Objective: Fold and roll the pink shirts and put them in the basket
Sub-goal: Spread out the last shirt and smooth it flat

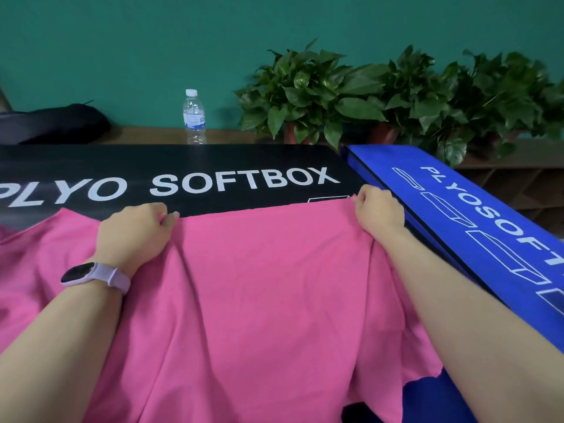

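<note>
A pink shirt (259, 285) lies spread over the black soft box (213, 166), with loose folds running toward me. My left hand (137, 230), with a watch on its wrist, pinches the shirt's far edge at the left. Over at the right, my right hand (378, 212) grips the same far edge at its corner. The edge is stretched straight between the two hands. More pink cloth spreads to the far left (36, 254). No basket is in view.
A blue soft box (476, 215) lies along the right, close to my right arm. Behind the black box, a ledge holds a water bottle (194, 117), a dark bag (52, 122) and potted plants (351, 96) against a green wall.
</note>
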